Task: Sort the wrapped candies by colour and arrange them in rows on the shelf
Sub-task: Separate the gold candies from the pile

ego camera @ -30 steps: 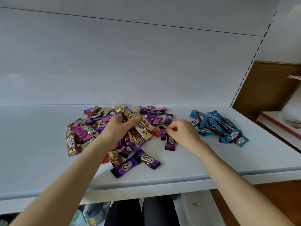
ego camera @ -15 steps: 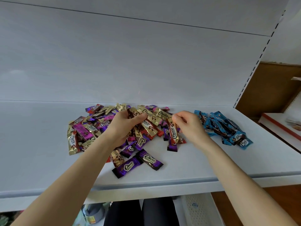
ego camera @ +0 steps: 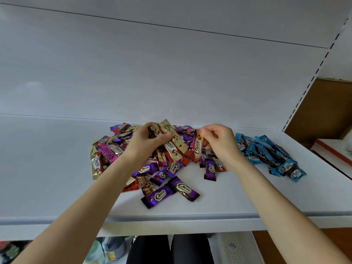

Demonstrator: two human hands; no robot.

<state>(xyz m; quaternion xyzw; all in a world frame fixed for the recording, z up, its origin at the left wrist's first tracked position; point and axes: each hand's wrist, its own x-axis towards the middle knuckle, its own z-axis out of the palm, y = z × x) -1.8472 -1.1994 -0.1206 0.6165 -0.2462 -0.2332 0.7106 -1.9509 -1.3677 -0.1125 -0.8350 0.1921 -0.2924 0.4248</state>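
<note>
Candies in foil wrappers (gold, purple, red, magenta), all marked "Choco", lie in one mixed heap on the flat white metal shelf, roughly mid-shelf and reaching almost to the white back panel. L hand sits over the heap's centre, fingers and thumb curled round a small bunch of gold-wrapped candies that fan out toward 1 o'clock and 5 o'clock from the grip. R hand is at 3 o'clock of the L hand, close but apart from it, thumb and fingertips pinched on one gold-wrapped candy that hangs nearly upright above the heap's R edge. At 3 o'clock of the heap, w/ a strip of bare shelf between, sits a separate pile of blue-wrapped candies, all one colour, loosely stacked, not in rows. At 6 o'clock of the heap two purple-wrapped candies lie flat, ends touching, near the shelf's front lip. Another purple-wrapped candy lies at 5 o'clock, under the R wrist. Slotted white upright runs along the back panel's R side; brown board beyond it. Below the shelf edge, at 6 o'clock: dark trouser legs and a white perforated basket.
</note>
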